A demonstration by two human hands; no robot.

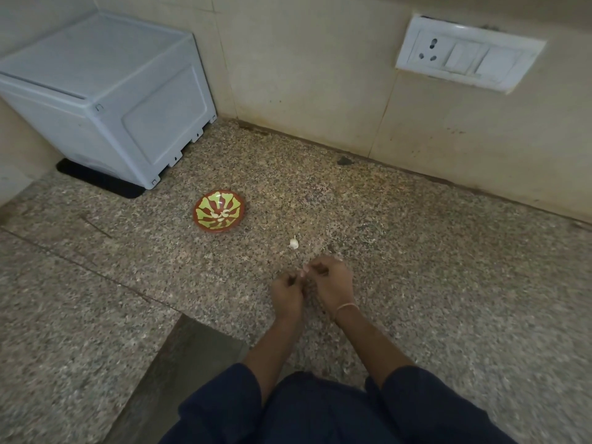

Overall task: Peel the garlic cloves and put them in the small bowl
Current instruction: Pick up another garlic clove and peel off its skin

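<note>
A small pale clove (303,273) sits pinched between the fingertips of both your hands, mostly hidden by them, so only a sliver of it shows. Your left hand (287,293) is curled closed, fingers tucked in and thumb pressing toward the clove. Your right hand (331,281) is curled closed too, its fingertips meeting the left hand's at the clove; a thin bracelet (346,307) circles that wrist. Both hands hover low over a speckled granite counter (416,267), knuckles nearly touching each other.

Just beyond your right hand, on the counter, lies a second clove (293,242), white and still in its skin, apart from your fingers.

Farther ahead and to the left of your left hand stands the bowl (219,211), small and round, red-brown with a yellow-green petal pattern inside. A few peeled cloves (221,215) rest at its bottom.

Well beyond the bowl, further left, a pale blue plastic box (105,91) stands tilted against the wall on a black mat (99,182).

Far ahead and to the right of your right hand, a white switch plate (469,52) with a socket is fixed to the beige tiled wall (304,65).

Close to you, your forearms run back into dark blue sleeves (221,408). To the left of your left arm the counter steps down into a darker recess (179,363).
</note>
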